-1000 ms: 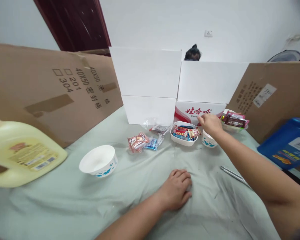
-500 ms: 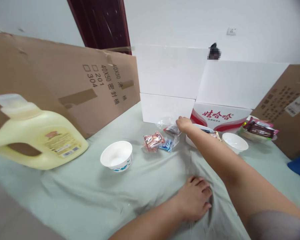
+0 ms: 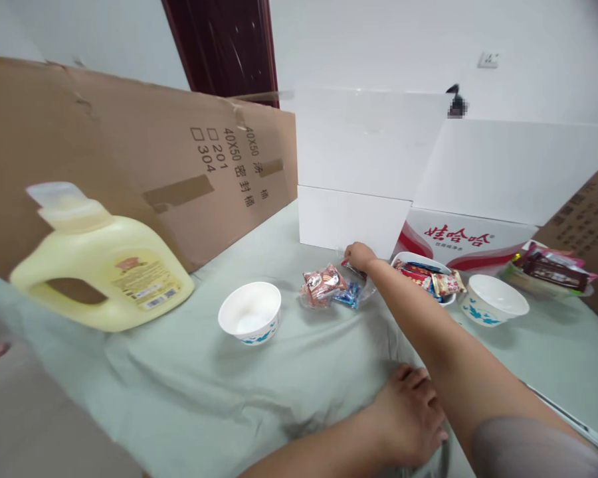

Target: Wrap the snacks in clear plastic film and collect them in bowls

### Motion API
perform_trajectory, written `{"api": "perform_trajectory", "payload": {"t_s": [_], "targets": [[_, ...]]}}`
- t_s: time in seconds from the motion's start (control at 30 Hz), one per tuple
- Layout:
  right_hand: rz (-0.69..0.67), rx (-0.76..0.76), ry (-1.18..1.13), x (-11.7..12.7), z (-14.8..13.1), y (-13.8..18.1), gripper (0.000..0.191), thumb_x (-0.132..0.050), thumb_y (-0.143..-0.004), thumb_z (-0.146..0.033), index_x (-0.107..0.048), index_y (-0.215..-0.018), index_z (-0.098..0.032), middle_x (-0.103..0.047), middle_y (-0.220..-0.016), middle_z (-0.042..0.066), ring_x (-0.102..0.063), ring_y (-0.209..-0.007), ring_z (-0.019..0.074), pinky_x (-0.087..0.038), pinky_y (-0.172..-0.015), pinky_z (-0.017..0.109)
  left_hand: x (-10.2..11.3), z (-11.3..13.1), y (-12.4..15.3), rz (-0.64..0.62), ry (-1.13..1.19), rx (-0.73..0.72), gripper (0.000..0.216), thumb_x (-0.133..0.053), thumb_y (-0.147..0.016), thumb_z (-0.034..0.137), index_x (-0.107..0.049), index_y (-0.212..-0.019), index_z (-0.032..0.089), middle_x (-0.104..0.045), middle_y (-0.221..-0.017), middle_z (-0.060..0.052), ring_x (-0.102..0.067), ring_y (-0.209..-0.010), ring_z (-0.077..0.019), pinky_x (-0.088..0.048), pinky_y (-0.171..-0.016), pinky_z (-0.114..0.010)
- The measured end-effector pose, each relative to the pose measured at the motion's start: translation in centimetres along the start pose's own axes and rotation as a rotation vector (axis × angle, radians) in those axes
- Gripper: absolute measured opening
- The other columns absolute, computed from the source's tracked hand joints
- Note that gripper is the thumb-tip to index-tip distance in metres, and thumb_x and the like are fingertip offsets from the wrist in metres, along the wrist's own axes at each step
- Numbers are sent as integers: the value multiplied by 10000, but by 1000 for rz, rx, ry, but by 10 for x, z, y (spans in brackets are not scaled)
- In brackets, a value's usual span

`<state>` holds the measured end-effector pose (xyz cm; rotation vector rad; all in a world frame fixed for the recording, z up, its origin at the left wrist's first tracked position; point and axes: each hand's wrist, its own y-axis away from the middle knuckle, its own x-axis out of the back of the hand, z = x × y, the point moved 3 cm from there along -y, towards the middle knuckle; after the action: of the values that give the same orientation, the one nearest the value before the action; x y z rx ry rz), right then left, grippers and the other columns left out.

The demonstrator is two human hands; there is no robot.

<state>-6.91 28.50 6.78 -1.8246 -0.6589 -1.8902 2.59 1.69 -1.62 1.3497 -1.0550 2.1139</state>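
My right hand point(image 3: 361, 256) reaches forward, its fingers closed on a small snack packet point(image 3: 353, 267) with a bit of red showing; most of the packet is behind the hand. Just left of it lie reddish-brown wrapped snacks point(image 3: 323, 285) and a blue packet point(image 3: 347, 294), with clear plastic around them. My left hand point(image 3: 414, 410) rests palm down on the green cloth point(image 3: 179, 378), fingers slightly bent and apart, holding nothing. Beyond my right forearm stands a white dish point(image 3: 448, 303) of red, blue and cream packets.
A white paper bowl point(image 3: 249, 312) stands left of the snacks, another patterned bowl point(image 3: 496, 302) at right. Farther right is a heaped snack plate point(image 3: 548, 272). A yellow jug point(image 3: 104, 265) leans at left. Cardboard point(image 3: 179, 172) and white boxes point(image 3: 353, 216) wall the back.
The view has swung slightly left, so things appear shifted right. My right hand has drawn a little nearer the snack packets. The filled dish shows more fully past my forearm.
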Motion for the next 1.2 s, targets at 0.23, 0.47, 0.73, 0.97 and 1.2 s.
{"api": "perform_trajectory", "payload": {"t_s": [0.23,0.47,0.73,0.97,1.2], "targets": [[-45,-8,6,21,34,39,314,-570,-913,-375,-630,-1191,-242,-607,-1251,90,-501,-1208,298,-421,-982,497,16,2,2,-67,-18,52,364,-476,-927,426,-573,-1152,157,-571,-1303,-84,-426,-1269,-278,-336,-1031,-432],[-147,132,40,19,51,61,709,-777,-686,-245,-534,-1353,-240,-476,-1443,72,-482,-1268,244,-386,-1009,257,17,3,2,-67,15,73,355,-474,-931,422,-562,-1167,172,-570,-1308,-70,-419,-1281,-257,-314,-1046,-422],[-87,127,118,21,35,45,347,-636,-744,-44,-694,-1062,-170,-494,-1404,127,-593,-1117,264,-440,-922,298,20,3,1,-93,-7,67,368,-465,-935,425,-560,-1172,160,-565,-1314,-66,-414,-1284,-259,-306,-1056,-420],[-156,110,66,13,17,33,264,-635,-879,-271,-620,-1121,-165,-574,-1258,93,-599,-1041,210,-504,-889,390,24,6,2,-107,-25,53,371,-431,-952,420,-560,-1169,149,-554,-1321,-78,-399,-1291,-257,-305,-1056,-414],[-105,-157,15,1,25,32,351,-576,-922,-352,-554,-1218,-165,-577,-1217,92,-600,-1023,213,-524,-855,420,18,3,1,-96,-36,51,380,-439,-946,426,-561,-1175,148,-554,-1322,-78,-404,-1285,-263,-320,-1046,-426]]}}
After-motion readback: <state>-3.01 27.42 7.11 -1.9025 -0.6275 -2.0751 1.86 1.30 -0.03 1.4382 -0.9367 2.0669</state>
